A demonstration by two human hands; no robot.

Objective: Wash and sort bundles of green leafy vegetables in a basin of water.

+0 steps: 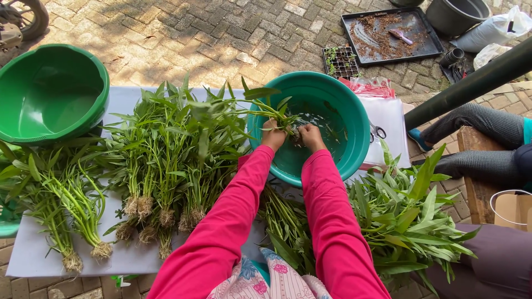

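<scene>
Greens point(166, 160) lie in rows on a white sheet point(33, 254), roots toward the person, within reach. Teal basin point(354, 122) holds water for rinsing. Left hand point(273, 135) and right hand point(310, 137) grasp one bunch point(271, 111), roots dipped in the water.

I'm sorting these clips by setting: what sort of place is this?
Likely an outdoor yard used for home growing. The ground is brick paving, a seedling tray sits beside a black tray of soil, and both hands work rooted leafy greens in a teal basin.
</scene>
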